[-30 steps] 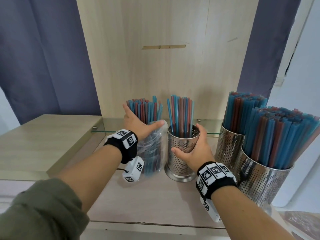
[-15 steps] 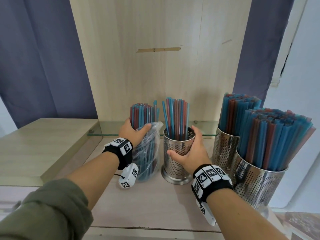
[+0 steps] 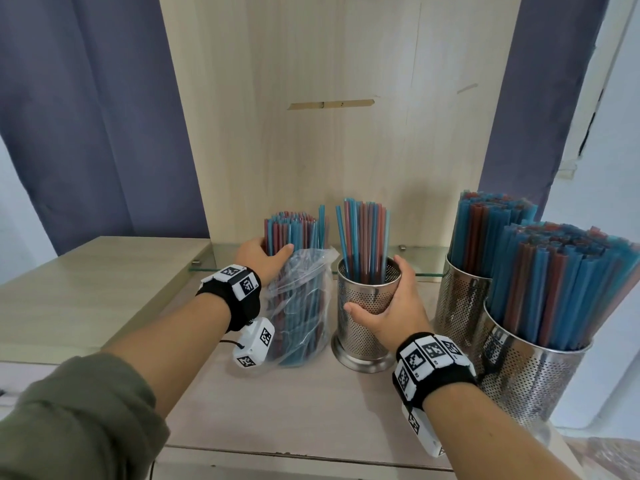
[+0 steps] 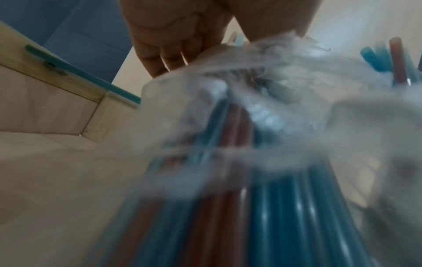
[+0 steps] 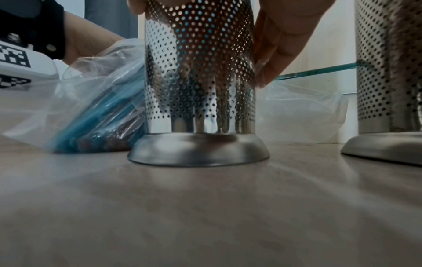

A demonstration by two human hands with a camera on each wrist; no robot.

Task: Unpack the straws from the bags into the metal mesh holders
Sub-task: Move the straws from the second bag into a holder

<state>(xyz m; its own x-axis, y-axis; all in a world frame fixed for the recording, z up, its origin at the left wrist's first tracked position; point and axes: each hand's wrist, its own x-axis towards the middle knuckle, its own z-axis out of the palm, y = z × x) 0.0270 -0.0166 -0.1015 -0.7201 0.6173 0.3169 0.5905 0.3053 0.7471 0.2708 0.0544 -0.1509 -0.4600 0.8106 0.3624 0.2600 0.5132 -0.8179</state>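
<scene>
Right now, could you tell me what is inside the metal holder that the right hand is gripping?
A loose cluster of blue and red straws stands in the holder. Their lower ends are hidden behind its perforated wall.

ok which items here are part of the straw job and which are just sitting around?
In the job:
- left hand gripping bagged straws
- plastic bag
- right hand holding the part-filled mesh holder

Just there:
- two full mesh holders
- glass shelf
- curtain

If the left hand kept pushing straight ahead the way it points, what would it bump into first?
Probably the wooden back panel. The left hand already grips the bagged straws, and behind them only that panel shows, though depth is hard to judge.
</scene>
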